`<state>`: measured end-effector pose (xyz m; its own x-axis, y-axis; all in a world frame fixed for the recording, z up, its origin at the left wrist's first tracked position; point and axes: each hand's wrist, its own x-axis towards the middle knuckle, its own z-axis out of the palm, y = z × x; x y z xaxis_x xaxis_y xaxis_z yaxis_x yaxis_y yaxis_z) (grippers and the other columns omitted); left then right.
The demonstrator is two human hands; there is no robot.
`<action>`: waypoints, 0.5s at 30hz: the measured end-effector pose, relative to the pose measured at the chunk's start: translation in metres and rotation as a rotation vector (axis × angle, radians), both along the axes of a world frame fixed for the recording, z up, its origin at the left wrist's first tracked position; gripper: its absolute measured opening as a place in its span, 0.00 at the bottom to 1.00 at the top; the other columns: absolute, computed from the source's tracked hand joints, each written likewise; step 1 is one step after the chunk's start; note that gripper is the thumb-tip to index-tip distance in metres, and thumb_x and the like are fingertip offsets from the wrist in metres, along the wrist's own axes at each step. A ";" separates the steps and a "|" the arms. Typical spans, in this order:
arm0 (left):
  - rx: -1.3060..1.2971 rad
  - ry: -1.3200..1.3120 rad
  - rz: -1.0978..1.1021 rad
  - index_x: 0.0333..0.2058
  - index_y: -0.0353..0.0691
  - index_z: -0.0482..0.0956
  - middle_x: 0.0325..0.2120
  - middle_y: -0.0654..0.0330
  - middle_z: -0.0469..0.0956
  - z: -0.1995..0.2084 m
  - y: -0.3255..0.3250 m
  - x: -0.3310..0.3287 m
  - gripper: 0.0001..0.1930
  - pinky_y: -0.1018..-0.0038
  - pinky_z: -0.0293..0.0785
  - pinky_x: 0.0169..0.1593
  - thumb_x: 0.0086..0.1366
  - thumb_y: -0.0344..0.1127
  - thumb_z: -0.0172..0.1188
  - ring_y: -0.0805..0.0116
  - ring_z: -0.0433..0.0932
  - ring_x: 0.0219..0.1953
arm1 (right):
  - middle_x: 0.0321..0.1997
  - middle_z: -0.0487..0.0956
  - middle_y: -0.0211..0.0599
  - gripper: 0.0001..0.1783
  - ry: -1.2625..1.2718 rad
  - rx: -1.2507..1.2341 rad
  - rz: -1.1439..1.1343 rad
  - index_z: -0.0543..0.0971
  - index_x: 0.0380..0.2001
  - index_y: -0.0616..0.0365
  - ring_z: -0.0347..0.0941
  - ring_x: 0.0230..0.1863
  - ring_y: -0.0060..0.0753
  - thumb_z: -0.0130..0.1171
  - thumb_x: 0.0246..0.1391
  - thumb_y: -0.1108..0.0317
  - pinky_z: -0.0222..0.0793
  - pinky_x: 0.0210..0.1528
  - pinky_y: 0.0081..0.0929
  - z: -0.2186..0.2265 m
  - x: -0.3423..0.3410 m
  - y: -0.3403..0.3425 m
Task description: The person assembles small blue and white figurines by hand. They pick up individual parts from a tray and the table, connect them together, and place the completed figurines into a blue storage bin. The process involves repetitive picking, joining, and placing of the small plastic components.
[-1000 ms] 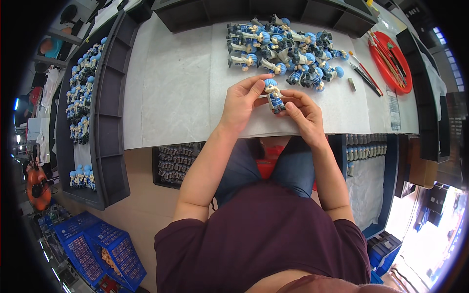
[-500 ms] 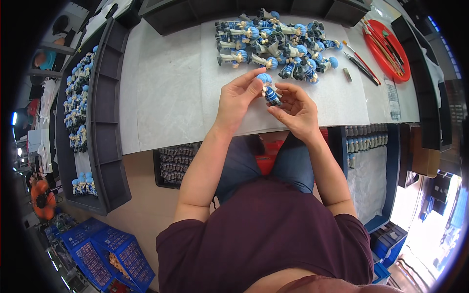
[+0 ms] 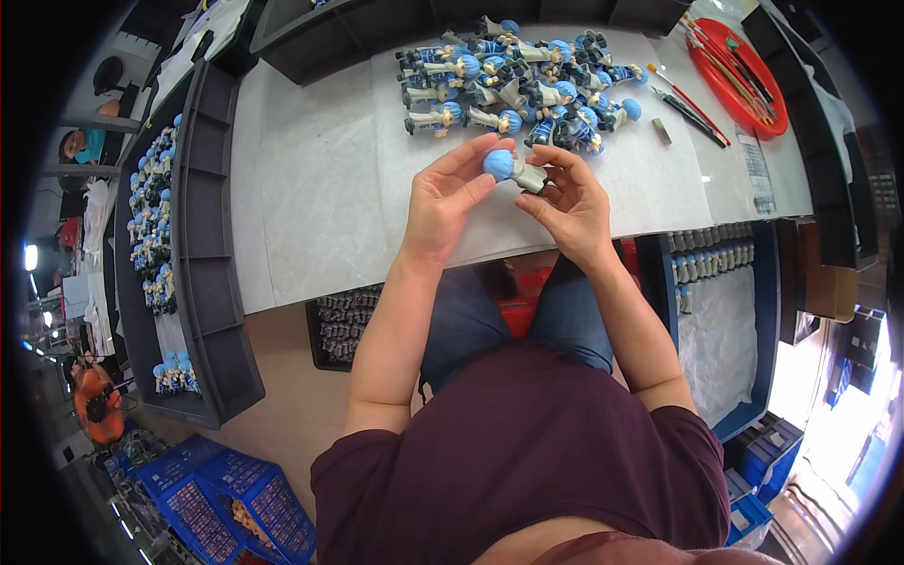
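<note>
A small figurine (image 3: pixel 529 177) with a round blue head and a pale grey-green back is held over the front of the table. My left hand (image 3: pixel 447 193) pinches it at the head between thumb and fingers. At the other end, the thumb and fingers of my right hand (image 3: pixel 573 200) grip its lower body. The figurine lies tilted, its back turned up, so its front is hidden. Just beyond my hands, a heap of similar blue-haired figurines (image 3: pixel 508 85) covers the table's far middle.
A red oval tray (image 3: pixel 713 80) of brushes stands at the far right, with loose brushes (image 3: pixel 692 115) and a small grey block (image 3: pixel 662 131) beside it. Dark crates (image 3: pixel 209 245) of figurines flank the table (image 3: pixel 311 188) on the left. A blue crate (image 3: pixel 765 320) sits lower right.
The figurine has been turned over between my hands: its striped blue front showed before, now its pale back does. Both hands keep their hold. The whole view has shifted slightly.
</note>
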<state>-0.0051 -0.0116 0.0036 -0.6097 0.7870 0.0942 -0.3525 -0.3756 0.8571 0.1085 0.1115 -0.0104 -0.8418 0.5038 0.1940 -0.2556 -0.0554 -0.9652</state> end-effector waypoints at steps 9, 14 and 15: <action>0.008 0.053 0.008 0.51 0.34 0.69 0.48 0.48 0.71 -0.003 0.000 0.000 0.22 0.70 0.69 0.54 0.55 0.17 0.54 0.58 0.71 0.51 | 0.41 0.69 0.34 0.30 0.009 -0.002 -0.005 0.67 0.51 0.62 0.68 0.45 0.24 0.61 0.41 0.85 0.70 0.49 0.25 -0.001 0.000 0.000; 0.030 0.113 -0.008 0.51 0.34 0.69 0.50 0.49 0.70 -0.002 0.000 -0.001 0.24 0.70 0.68 0.54 0.54 0.15 0.54 0.57 0.70 0.53 | 0.41 0.68 0.33 0.31 0.011 0.021 -0.007 0.67 0.51 0.62 0.68 0.45 0.24 0.60 0.40 0.86 0.70 0.49 0.24 0.000 0.000 0.000; 0.032 0.117 -0.009 0.51 0.35 0.69 0.50 0.48 0.70 -0.002 0.000 -0.001 0.24 0.70 0.68 0.54 0.53 0.15 0.54 0.57 0.70 0.53 | 0.41 0.68 0.33 0.31 0.005 0.014 -0.005 0.67 0.51 0.62 0.68 0.45 0.24 0.60 0.40 0.86 0.70 0.49 0.24 0.000 0.001 0.000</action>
<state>-0.0065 -0.0114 0.0013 -0.5863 0.7877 0.1892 -0.2540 -0.4006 0.8804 0.1092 0.1112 -0.0101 -0.8383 0.5051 0.2051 -0.2606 -0.0409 -0.9646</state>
